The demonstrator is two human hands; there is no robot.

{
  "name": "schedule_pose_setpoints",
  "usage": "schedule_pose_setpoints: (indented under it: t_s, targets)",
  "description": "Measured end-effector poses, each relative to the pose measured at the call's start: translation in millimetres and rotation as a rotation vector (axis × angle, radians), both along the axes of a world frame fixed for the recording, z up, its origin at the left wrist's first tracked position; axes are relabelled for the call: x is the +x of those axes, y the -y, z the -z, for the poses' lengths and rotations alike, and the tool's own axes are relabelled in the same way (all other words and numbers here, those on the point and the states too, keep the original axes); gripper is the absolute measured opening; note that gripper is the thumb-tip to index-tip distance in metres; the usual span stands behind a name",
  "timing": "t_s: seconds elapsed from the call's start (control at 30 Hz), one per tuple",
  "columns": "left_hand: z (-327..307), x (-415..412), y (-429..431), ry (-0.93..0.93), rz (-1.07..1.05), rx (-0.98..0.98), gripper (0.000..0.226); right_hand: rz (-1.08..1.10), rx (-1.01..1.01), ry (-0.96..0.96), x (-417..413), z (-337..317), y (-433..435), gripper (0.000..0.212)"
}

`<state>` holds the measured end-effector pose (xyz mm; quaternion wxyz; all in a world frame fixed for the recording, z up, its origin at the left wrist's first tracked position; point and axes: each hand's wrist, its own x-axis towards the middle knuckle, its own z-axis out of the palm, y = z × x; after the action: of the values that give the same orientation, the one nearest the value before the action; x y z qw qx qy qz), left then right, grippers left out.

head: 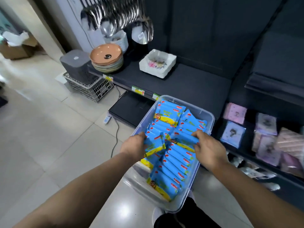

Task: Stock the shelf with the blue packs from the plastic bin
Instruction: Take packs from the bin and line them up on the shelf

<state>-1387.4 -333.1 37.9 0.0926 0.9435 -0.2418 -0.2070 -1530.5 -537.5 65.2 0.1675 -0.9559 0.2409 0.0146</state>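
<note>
Left grip [134, 146] clutches blue packs [155, 142]; right grip [209, 149] likewise.

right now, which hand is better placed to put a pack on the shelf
Likely the right hand: it grips packs and sits nearer the bare shelf; the left hand grips packs too, on the aisle side.
</note>
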Motion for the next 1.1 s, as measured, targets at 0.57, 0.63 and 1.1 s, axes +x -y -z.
schedule_pose_setpoints:
  t_s: [0.57,0.63,1.1]
  targets:
    - [-125.4,-90.8,168.2,0.121,0.422,-0.497,0.024,0.579,-0.201,0.369,-163.5,-108.1,66.8,0.031]
    - [-137.0,-109.5,190.5,0.100,0.434,-0.560,0.022,0.623,-0.232,0.423,-181.8,-119.4,84.1,0.032]
    - [-200.2,-253.5,366.9,0.156,0.390,-0.873,0.019,0.750,-0.437,0.530,-332.8,-178.2,226.7,0.030]
